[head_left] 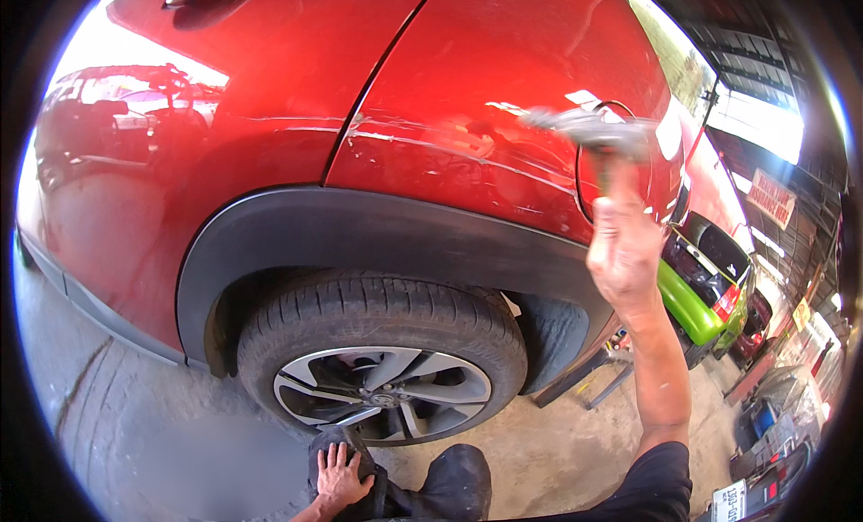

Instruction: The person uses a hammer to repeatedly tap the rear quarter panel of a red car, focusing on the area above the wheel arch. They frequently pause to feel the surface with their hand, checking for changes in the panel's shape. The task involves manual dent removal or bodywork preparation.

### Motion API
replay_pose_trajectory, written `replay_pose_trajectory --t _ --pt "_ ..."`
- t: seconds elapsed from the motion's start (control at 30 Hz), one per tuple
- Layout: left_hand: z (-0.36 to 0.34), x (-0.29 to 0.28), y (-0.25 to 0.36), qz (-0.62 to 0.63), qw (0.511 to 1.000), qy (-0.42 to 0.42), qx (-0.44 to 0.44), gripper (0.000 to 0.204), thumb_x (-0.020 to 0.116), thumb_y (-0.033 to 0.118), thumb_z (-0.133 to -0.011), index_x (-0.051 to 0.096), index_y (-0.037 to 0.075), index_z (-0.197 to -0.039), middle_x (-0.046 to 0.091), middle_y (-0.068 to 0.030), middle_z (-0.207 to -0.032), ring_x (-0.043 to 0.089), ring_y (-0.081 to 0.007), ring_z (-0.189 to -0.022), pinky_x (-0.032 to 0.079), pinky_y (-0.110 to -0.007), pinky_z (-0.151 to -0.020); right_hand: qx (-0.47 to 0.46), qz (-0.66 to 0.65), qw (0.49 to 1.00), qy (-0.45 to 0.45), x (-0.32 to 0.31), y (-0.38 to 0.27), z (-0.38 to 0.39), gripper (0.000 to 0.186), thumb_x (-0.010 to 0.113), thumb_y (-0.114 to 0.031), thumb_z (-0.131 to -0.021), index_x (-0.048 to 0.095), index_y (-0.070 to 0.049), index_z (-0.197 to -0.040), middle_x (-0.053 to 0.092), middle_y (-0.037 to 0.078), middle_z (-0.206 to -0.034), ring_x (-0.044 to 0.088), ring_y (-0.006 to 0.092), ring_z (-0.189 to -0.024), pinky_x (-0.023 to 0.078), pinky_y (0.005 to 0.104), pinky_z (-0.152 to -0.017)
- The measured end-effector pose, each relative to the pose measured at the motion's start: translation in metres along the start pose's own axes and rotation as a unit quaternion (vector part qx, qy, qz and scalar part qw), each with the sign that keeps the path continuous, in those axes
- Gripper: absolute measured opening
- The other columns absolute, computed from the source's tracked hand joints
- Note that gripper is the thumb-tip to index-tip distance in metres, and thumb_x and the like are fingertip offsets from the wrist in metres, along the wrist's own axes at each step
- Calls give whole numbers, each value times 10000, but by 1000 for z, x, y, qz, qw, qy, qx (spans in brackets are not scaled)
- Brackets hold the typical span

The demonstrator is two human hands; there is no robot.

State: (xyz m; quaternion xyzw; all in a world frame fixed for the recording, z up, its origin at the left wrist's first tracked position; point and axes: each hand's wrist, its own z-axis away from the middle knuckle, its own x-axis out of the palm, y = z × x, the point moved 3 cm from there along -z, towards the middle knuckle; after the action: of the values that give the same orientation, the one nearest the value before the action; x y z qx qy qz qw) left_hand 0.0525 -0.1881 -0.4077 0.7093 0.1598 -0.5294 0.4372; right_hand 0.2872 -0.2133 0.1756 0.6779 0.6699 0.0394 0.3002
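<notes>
My right hand [627,252] is raised in front of the red car panel [467,64], closed around the handle of a hammer [593,129]. The hammer's metal head is smeared by motion, in front of the round fuel flap outline; I cannot tell whether it touches the panel. A long pale scratch with dented marks [431,146] crosses the panel from the door gap toward that flap. Low down, my left hand [340,477] lies with fingers apart on my dark-clothed knee [337,437], holding nothing.
Below the panel, a black wheel-arch trim [395,218] curves over the tyre [378,311] and its alloy wheel [382,396]. A bright green car [688,311] stands behind to the right. Further right, clutter [773,423] lies along the concrete floor [539,450].
</notes>
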Motion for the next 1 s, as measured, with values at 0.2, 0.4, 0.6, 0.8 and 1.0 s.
replay_pose_trajectory --t 0.2,0.4,0.6,0.8,1.0 --pt "2 -2 1 2 1000 18 4 752 630 588 -839 575 113 -1419 381 -242 -1555 283 -430 -1477 162 -631 -1196 -83 -33 989 120 -4 -7 -5 616 619 49 -919 504 -135 -1496 617 147 -810 636 283 -620 521 383 -578" --pt "4 -3 1 10 1000 3 -7 760 623 597 -843 559 125 -1436 359 -236 -1573 270 -429 -1485 148 -619 -1208 -39 -18 999 32 -13 -16 -13 607 616 36 -938 491 -134 -1507 636 155 -894 629 235 -653 513 332 -593" --pt "1 -2 -1 11 1000 1 -5 764 618 604 -846 557 128 -1441 340 -237 -1584 265 -437 -1486 146 -612 -1210 -33 14 999 -33 8 -10 8 565 607 33 -937 504 -79 -1481 602 199 -1076 659 297 -832 529 365 -702" --pt "2 -6 2 14 1000 0 -4 759 621 591 -843 562 118 -1433 362 -238 -1569 266 -429 -1487 144 -622 -1206 -86 -14 993 82 9 -11 8 662 657 73 -877 515 -146 -1486 577 114 -768 596 230 -584 488 353 -528" --pt "1 -6 1 13 1000 8 -11 760 633 586 -834 571 114 -1427 366 -233 -1569 267 -426 -1487 145 -617 -1209 -62 -58 994 75 2 -19 1 601 617 48 -926 502 -116 -1493 607 170 -942 628 256 -737 504 337 -639"
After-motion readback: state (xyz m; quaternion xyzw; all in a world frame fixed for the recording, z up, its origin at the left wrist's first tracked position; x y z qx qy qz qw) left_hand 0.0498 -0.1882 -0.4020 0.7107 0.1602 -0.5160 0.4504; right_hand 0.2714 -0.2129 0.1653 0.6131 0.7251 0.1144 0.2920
